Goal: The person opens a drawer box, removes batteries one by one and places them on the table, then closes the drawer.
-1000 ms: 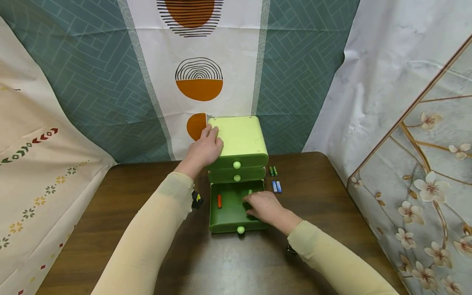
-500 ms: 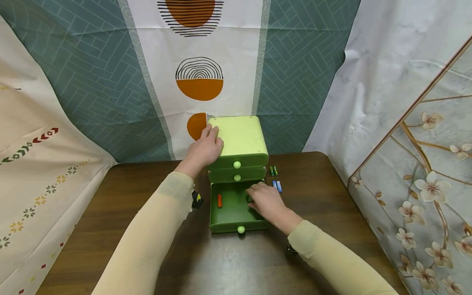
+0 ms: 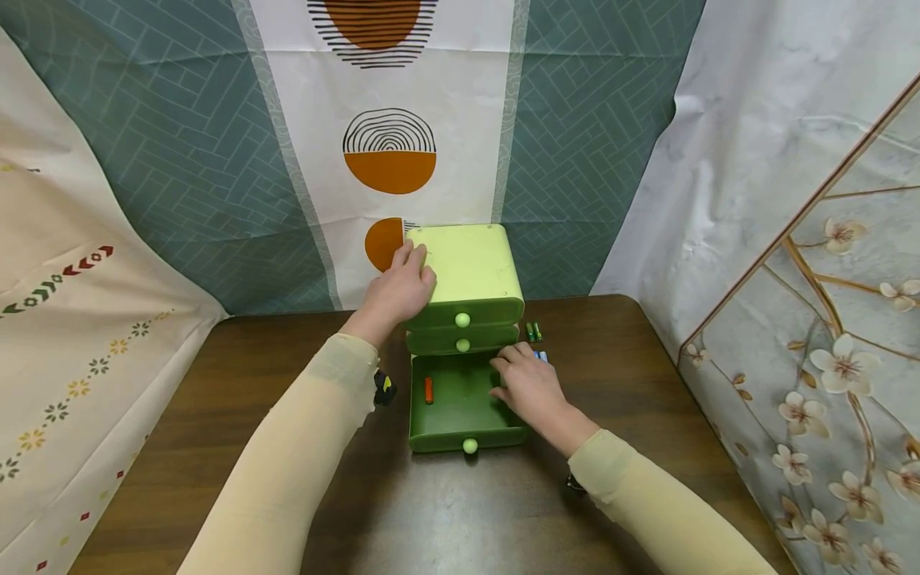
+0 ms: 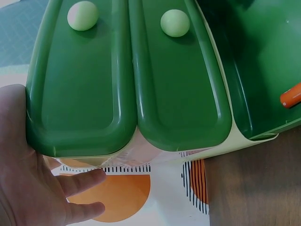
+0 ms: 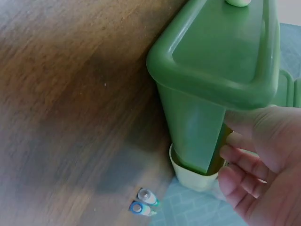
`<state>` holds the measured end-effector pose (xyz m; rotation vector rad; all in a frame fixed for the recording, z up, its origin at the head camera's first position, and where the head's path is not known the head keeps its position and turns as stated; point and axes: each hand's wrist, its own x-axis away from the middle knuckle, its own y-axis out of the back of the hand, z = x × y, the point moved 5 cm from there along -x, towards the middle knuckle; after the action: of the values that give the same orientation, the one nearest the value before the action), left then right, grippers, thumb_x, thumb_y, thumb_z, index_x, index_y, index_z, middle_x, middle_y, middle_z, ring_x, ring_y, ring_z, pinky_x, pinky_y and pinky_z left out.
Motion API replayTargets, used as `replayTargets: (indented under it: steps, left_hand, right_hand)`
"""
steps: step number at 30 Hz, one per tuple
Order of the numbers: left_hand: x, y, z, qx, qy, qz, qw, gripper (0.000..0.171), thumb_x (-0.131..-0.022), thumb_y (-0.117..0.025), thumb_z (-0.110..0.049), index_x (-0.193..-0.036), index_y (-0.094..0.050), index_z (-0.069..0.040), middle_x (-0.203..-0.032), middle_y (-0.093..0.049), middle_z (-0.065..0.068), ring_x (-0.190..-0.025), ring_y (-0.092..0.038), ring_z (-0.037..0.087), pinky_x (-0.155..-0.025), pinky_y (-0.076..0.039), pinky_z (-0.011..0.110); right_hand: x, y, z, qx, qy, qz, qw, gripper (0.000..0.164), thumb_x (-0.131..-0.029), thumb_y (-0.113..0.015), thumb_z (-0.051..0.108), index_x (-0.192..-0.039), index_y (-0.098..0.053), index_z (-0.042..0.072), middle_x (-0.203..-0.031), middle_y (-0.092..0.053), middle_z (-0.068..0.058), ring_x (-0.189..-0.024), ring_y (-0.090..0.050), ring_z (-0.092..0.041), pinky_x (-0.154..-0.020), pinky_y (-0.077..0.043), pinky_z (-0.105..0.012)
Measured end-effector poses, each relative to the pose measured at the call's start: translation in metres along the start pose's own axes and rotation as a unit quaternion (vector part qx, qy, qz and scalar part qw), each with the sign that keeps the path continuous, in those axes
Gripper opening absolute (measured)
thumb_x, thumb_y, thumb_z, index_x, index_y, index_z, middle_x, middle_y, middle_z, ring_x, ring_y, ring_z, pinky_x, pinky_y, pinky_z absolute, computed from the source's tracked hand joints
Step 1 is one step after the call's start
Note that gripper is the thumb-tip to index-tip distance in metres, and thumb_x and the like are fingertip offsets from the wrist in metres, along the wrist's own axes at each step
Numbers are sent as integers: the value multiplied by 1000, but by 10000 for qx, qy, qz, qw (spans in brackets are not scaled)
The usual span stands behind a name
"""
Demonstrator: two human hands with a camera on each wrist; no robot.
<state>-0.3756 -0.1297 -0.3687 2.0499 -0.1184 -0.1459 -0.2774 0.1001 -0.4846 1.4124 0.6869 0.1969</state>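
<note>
A small drawer cabinet (image 3: 467,263) with a pale yellow-green shell stands at the table's back, its bottom drawer (image 3: 460,441) pulled out. My left hand (image 3: 398,289) rests on the cabinet's upper left edge, fingers extended in the left wrist view. An orange battery (image 3: 429,390) lies at the left inside the bottom drawer. My right hand (image 3: 530,385) is over the drawer's right wall, fingers bent, with the fingertips hidden partly behind that wall in the right wrist view. I cannot tell whether it holds anything. Two blue batteries (image 3: 542,356) show just beyond it.
Two green batteries (image 3: 534,331) stand behind the blue ones, right of the cabinet. The middle drawer (image 3: 438,342) and top drawer (image 3: 438,317) are pushed in. The wooden table (image 3: 251,415) meets a patterned cloth backdrop (image 3: 575,200) at its back edge.
My right hand has moved up and right from inside the drawer to its right wall, now partly covering the blue batteries. A light green item by its fingertips no longer shows. My left hand stays put.
</note>
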Motion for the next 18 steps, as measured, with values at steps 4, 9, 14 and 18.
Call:
replayTargets:
  steps: [4, 9, 14, 18]
  left_hand:
    - [0, 1, -1, 13, 9, 16, 10000, 68, -115, -21, -38, -179, -20, -16, -186, -2, 7, -154, -44, 44, -121, -36, 66]
    - [1, 0, -1, 35, 8, 28, 10000, 68, -115, -21, -39, -179, -19, -16, -186, -2, 7, -156, -42, 43, -120, -37, 65]
    - [1, 0, -1, 69, -6, 38, 10000, 68, -115, -21, -39, -179, -19, -16, -186, -1, 7, -157, -41, 43, -120, -38, 64]
    - [1, 0, -1, 56, -9, 55, 10000, 69, -114, -20, -40, -179, -18, -17, -186, 0, 6, -157, -41, 43, -119, -39, 64]
  right_hand:
    - [2, 0, -6, 25, -136, 42, 9999, 58, -88, -96, 39, -133, -79, 9, -129, -70, -6, -122, -60, -27, -78, -64, -41]
    - [3, 0, -12, 49, -266, 95, 9996, 61, -85, -98, 40, -133, -79, 7, -125, -65, -8, -113, -57, -27, -74, -62, -40]
    - [6, 2, -14, 0, -338, 176, 9993, 62, -84, -99, 40, -131, -79, 6, -117, -61, -10, -102, -53, -27, -70, -60, -40]
    - [7, 3, -14, -63, -361, 206, 9991, 61, -83, -99, 40, -129, -80, 5, -115, -61, -11, -101, -53, -28, -72, -60, -41]
